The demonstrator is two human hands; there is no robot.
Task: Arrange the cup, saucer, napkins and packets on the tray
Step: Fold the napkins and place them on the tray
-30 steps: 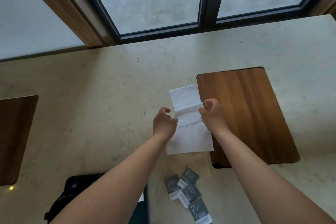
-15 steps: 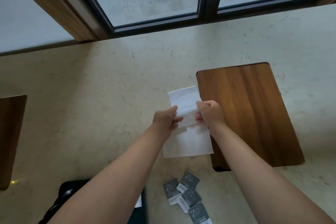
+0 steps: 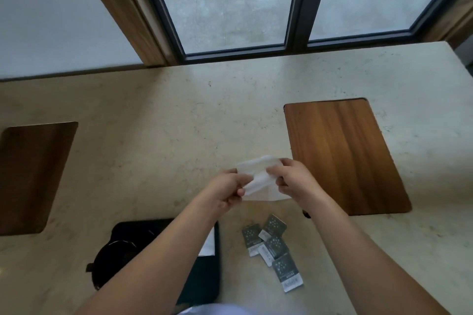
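A white paper napkin [image 3: 259, 178] is held just above the stone counter, folded over on itself. My left hand [image 3: 226, 190] pinches its left edge and my right hand [image 3: 294, 181] pinches its right edge. Several grey packets [image 3: 272, 248] lie in a loose pile on the counter below my hands. A black tray [image 3: 207, 276] sits at the near edge under my left forearm, with a dark cup and saucer [image 3: 115, 256] on its left part and another white napkin [image 3: 207, 244] partly hidden by my arm.
A wooden board [image 3: 343, 153] is set into the beige counter [image 3: 166, 123] to the right of my hands, and another wooden board [image 3: 30, 174] lies at the far left. A dark-framed window [image 3: 297, 7] runs behind the counter.
The napkin lay flat and unfolded on the counter; both hands have since gripped it, folded its far half over and lifted it. The camera has tilted up, showing more window.
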